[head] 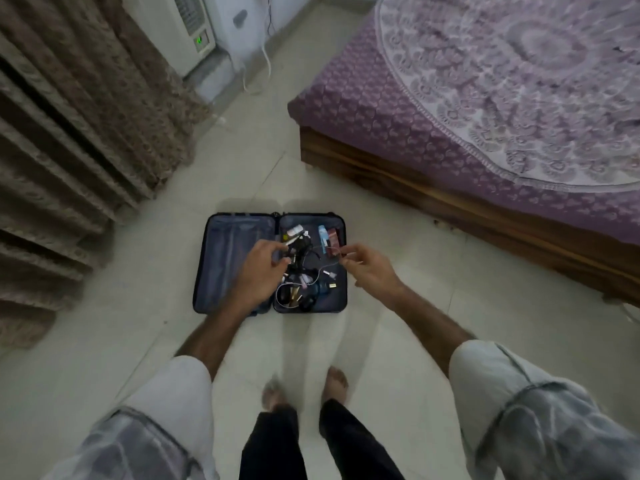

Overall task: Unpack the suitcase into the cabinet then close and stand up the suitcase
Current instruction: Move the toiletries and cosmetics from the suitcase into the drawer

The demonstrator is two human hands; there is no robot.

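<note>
Both hands are held over the open suitcase [239, 261]: the left hand [258, 273] curled among tangled cables [301, 268], the right hand [367, 268] pinching a thin white cord [325, 268]. Neighbouring small items could be dragged out if the cord is lifted while snagged.

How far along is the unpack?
Early. Done: the suitcase lies open on the floor, its left half bare. In hand: the right hand pinches a thin white cable; the left hand reaches into the clutter. Left: most items, closing, standing up. No cabinet visible.
</note>
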